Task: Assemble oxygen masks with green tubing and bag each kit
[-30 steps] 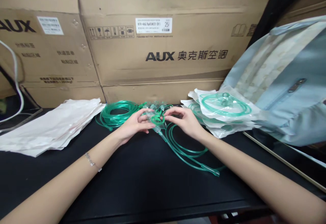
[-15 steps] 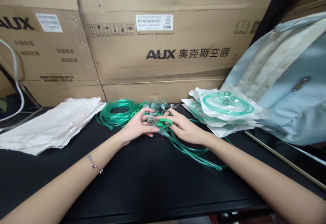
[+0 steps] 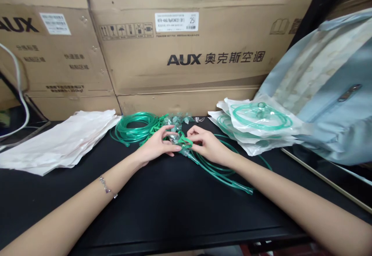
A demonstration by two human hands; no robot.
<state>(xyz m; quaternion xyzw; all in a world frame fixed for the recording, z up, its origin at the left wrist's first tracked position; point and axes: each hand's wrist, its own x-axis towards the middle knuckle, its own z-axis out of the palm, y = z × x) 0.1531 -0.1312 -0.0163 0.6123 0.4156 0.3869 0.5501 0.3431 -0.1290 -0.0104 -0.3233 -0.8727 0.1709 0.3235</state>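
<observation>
The left hand (image 3: 155, 146), half closed, pinches a clear mask (image 3: 183, 147); the right hand (image 3: 209, 145), curled at its green strap (image 3: 187, 141), may be gripping it, though contact is unclear.

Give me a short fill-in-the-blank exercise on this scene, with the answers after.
The band at the right hand is coloured ____.
The bracelet is worn on the ____ arm.
The cardboard shows the large Latin letters ____.
The blue bag is on the picture's ____ side.

Missing words: green; left; AUX; right.
</observation>
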